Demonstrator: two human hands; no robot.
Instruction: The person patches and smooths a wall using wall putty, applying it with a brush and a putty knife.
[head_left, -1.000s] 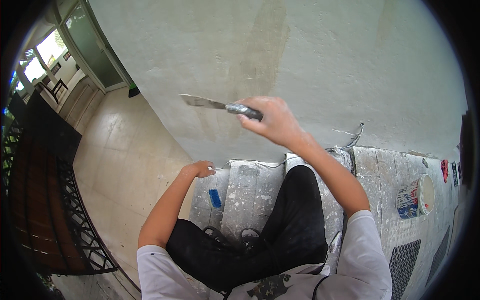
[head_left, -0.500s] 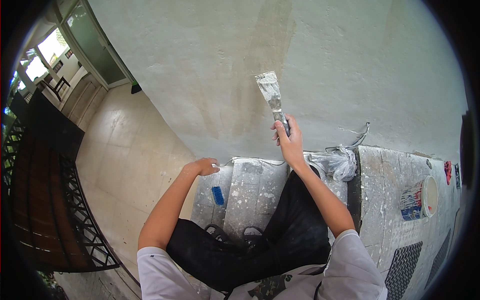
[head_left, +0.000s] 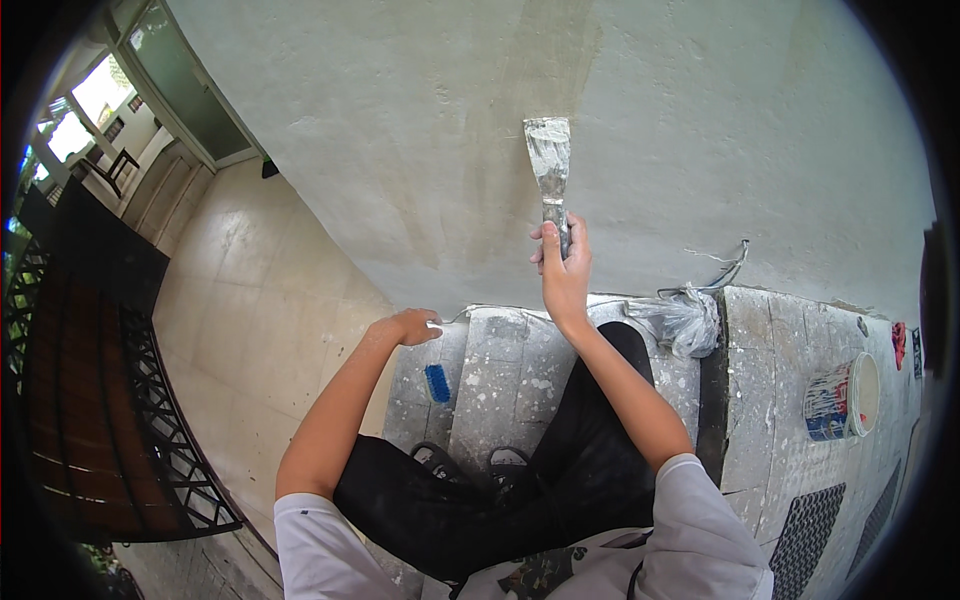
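My right hand [head_left: 566, 265] is closed round the handle of a putty knife [head_left: 549, 165]. White paste coats its wide blade, which points up in front of the grey-white wall [head_left: 680, 150]. Whether the blade touches the wall I cannot tell. Brownish streaks [head_left: 490, 150] run down the wall behind and beside the blade. My left hand [head_left: 408, 327] is low by the wall's foot, over the end of the steps, with its fingers curled. A small white bit shows at its fingertips, too small to name. Below that hand a blue brush [head_left: 437, 383] lies on the step.
Paint-spattered grey steps [head_left: 505, 385] lie under my legs. A crumpled clear plastic bag [head_left: 685, 322] sits against the raised ledge at right, near loose wires [head_left: 738, 262]. On that ledge stands a paint-smeared bucket [head_left: 842, 398]. Beige tiled floor [head_left: 240, 290] and a dark metal gate [head_left: 90, 390] are at left.
My right hand has moved up and slightly left with the putty knife, whose blade now stands more upright. The left hand has hardly moved.
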